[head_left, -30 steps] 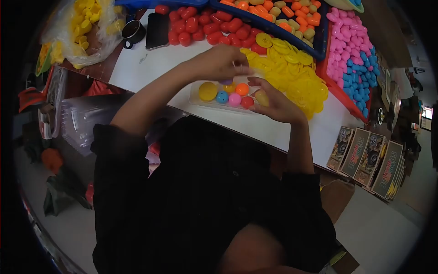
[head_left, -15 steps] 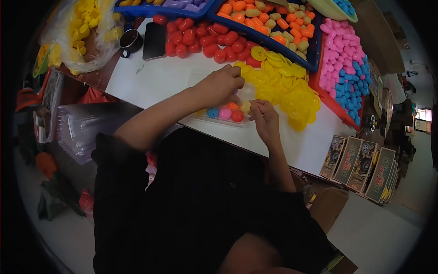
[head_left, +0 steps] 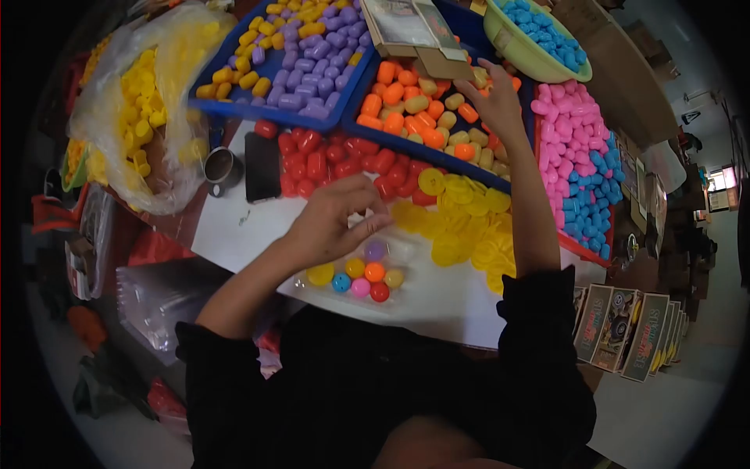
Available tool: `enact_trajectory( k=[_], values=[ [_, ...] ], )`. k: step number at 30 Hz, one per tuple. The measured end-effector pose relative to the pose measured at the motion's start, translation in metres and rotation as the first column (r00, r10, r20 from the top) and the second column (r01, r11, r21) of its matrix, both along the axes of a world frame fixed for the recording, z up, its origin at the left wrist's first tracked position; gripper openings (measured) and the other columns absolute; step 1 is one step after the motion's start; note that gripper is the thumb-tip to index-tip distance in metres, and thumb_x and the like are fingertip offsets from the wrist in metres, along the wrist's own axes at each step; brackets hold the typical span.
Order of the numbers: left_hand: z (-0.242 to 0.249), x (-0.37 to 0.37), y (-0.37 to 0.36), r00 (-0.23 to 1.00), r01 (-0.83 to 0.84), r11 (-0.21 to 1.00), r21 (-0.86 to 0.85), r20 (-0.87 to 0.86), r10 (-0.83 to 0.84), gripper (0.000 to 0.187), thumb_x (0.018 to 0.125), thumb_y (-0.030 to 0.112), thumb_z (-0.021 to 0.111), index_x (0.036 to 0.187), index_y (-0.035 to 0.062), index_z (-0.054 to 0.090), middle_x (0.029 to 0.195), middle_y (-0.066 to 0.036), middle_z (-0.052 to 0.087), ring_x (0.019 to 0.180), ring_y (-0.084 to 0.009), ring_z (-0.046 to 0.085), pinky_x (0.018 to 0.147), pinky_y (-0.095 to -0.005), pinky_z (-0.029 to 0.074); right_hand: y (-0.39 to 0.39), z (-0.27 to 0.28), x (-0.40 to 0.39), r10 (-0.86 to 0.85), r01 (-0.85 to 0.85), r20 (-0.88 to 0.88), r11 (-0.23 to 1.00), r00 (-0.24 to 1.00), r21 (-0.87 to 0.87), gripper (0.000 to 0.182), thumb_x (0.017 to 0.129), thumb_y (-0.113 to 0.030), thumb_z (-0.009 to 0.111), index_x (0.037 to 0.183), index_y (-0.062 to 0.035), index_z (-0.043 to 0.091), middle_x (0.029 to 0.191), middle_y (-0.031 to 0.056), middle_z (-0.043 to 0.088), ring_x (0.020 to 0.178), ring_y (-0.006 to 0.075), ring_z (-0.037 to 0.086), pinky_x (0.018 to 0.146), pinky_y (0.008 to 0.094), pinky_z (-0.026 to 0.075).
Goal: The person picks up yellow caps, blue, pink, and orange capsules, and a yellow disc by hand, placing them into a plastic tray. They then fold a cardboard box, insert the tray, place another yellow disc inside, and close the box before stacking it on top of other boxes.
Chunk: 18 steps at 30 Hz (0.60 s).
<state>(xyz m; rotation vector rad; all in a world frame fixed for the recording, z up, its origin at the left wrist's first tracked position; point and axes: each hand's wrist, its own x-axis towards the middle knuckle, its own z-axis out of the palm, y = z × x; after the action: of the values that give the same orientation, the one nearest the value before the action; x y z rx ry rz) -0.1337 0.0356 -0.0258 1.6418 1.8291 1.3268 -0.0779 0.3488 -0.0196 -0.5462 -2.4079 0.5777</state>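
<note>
Well, from the head camera, the left hand (head_left: 332,223) curls above the clear tray (head_left: 322,295) of balls on the tabletop (head_left: 441,316), its grip unclear; a dip of the wrist could knock the purple ball (head_left: 375,250) loose; the right hand (head_left: 496,98) spreads open beside the carton (head_left: 414,33), where a clumsy nudge might scatter the orange pieces (head_left: 393,123).

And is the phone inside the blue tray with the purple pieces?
No, the phone lies on the white tabletop, beside the red pieces.
</note>
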Motion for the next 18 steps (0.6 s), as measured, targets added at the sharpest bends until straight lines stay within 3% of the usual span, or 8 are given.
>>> enact_trajectory(
  k=[1, 4, 7, 9, 11, 14, 16, 18],
  values=[
    [-0.001, 0.002, 0.002, 1.0, 0.017, 1.0, 0.014, 0.021, -0.018, 0.01, 0.078, 0.009, 0.068, 0.079, 0.0027, 0.061, 0.079, -0.008, 0.057, 0.072, -0.0215, 0.057, 0.062, -0.0305, 0.046, 0.035, -0.02, -0.033, -0.095, 0.089, 0.032, 0.982, 0.995, 0.167, 0.071, 0.077, -0.039, 0.07, 0.124, 0.0059, 0.044, 0.12, 0.0212, 0.052, 0.109, 0.0298, 0.053, 0.089, 0.0345, 0.044],
    [-0.001, 0.005, 0.008, 0.992, 0.094, 0.996, 0.005, 0.078, -0.095, 0.009, 0.077, 0.009, 0.068, 0.081, 0.0035, 0.061, 0.077, -0.008, 0.057, 0.069, -0.0224, 0.057, 0.059, -0.0306, 0.046, 0.11, -0.069, -0.095, -0.122, 0.182, 0.263, 0.958, 0.957, -0.22, 0.097, 0.063, -0.059, 0.072, 0.124, 0.0105, 0.041, 0.124, 0.0276, 0.049, 0.111, 0.0351, 0.052, 0.089, 0.0372, 0.045],
    [-0.006, -0.012, 0.013, 0.993, 0.104, 0.994, -0.034, 0.063, -0.102, 0.01, 0.078, 0.009, 0.069, 0.083, 0.004, 0.062, 0.079, -0.007, 0.058, 0.07, -0.0193, 0.058, 0.061, -0.0282, 0.046, 0.121, -0.066, -0.106, -0.128, 0.191, 0.353, 0.97, 0.927, -0.152, 0.093, 0.064, -0.063, 0.069, 0.118, 0.0096, 0.048, 0.111, 0.0256, 0.058, 0.103, 0.0356, 0.057, 0.084, 0.0368, 0.047],
    [-0.013, -0.024, 0.021, 0.969, 0.055, 0.995, -0.08, 0.246, -0.034, 0.02, 0.078, 0.012, 0.069, 0.094, 0.0023, 0.061, 0.089, -0.008, 0.06, 0.075, -0.0151, 0.058, 0.065, -0.0265, 0.047, 0.107, -0.04, -0.094, -0.133, 0.185, 0.379, 0.977, 0.916, -0.105, 0.085, 0.065, -0.062, 0.067, 0.109, 0.0095, 0.055, 0.099, 0.023, 0.063, 0.094, 0.0334, 0.061, 0.079, 0.0372, 0.049],
    [-0.014, -0.041, 0.043, 0.904, -0.144, 0.984, -0.107, 0.39, 0.174, 0.041, 0.08, 0.017, 0.068, 0.113, -0.0005, 0.051, 0.103, -0.01, 0.057, 0.09, -0.0139, 0.056, 0.076, -0.028, 0.046, 0.092, -0.023, -0.072, -0.347, 0.307, 0.177, 0.927, 0.921, 0.215, 0.069, 0.069, -0.052, 0.069, 0.103, 0.0074, 0.059, 0.095, 0.021, 0.065, 0.091, 0.0313, 0.063, 0.076, 0.0364, 0.049],
    [-0.001, -0.05, 0.085, 0.702, -0.379, 0.92, -0.104, 0.615, 0.359, 0.068, 0.079, 0.022, 0.069, 0.131, -0.0028, 0.032, 0.116, -0.013, 0.052, 0.111, -0.0185, 0.05, 0.09, -0.0321, 0.042, 0.006, 0.026, 0.009, -0.209, 0.216, -0.067, 0.97, 0.976, 0.115, 0.049, 0.069, -0.034, 0.072, 0.1, 0.0028, 0.062, 0.089, 0.0199, 0.065, 0.081, 0.0285, 0.065, 0.071, 0.0344, 0.05],
    [0.013, -0.037, 0.1, 0.918, -0.255, 0.957, 0.137, 0.347, 0.194, 0.077, 0.074, 0.02, 0.071, 0.134, -0.0013, 0.027, 0.117, -0.016, 0.052, 0.112, -0.0206, 0.05, 0.092, -0.0324, 0.041, -0.051, 0.029, 0.064, -0.197, 0.202, -0.17, 0.979, 0.966, 0.012, 0.046, 0.071, -0.03, 0.07, 0.103, 0.0021, 0.062, 0.088, 0.0184, 0.065, 0.08, 0.0271, 0.065, 0.07, 0.0332, 0.05],
    [0.022, -0.012, 0.11, 0.976, -0.167, 0.953, 0.253, 0.182, 0.122, 0.077, 0.073, 0.017, 0.069, 0.135, -0.0009, 0.026, 0.116, -0.018, 0.052, 0.107, -0.0239, 0.053, 0.087, -0.0334, 0.044, -0.07, 0.012, 0.12, -0.263, 0.271, -0.134, 0.961, 0.955, 0.047, 0.044, 0.075, -0.028, 0.067, 0.105, 0.0039, 0.061, 0.089, 0.0156, 0.067, 0.083, 0.0254, 0.065, 0.074, 0.0309, 0.05]
  ],
)
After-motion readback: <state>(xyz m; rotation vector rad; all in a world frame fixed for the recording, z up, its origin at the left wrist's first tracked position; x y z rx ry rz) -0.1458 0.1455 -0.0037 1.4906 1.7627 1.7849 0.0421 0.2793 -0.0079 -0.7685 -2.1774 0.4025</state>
